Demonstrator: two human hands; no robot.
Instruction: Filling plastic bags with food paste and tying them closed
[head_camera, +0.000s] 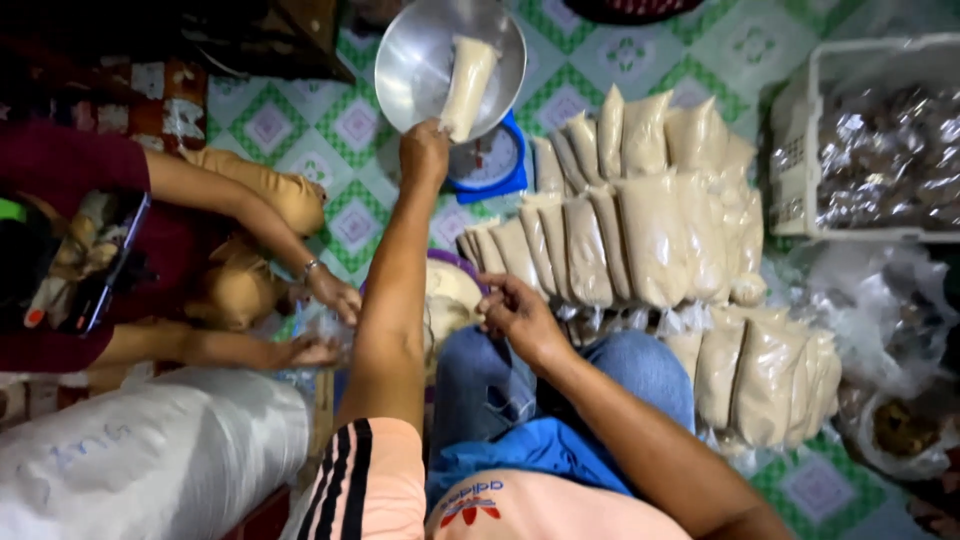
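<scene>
Head camera looks down at the person's left hand (424, 152), which reaches forward and closes its fingers on the lower end of a long clear plastic bag of pale beige powder (467, 85). This bag lies in the round shiny metal pan (420, 60) of a blue weighing scale (487, 165), and its top end points to the far rim of the pan. The right hand (520, 315) hovers above the knees in blue jeans (500, 385), with the fingers loosely curled and apart, and it holds nothing that I can see. Just to the right of the scale, many filled bags of the same beige powder (640, 220) lie in rows on the green and white patterned floor (300, 125). A white plastic crate with dark shiny packets (870, 150) stands at the far right. At the left, another person in a dark red sleeve (70, 165) sits near, and the hands of this person (320, 320) handle thin clear plastic. A big white woven sack (150, 460) lies at the lower left.
</scene>
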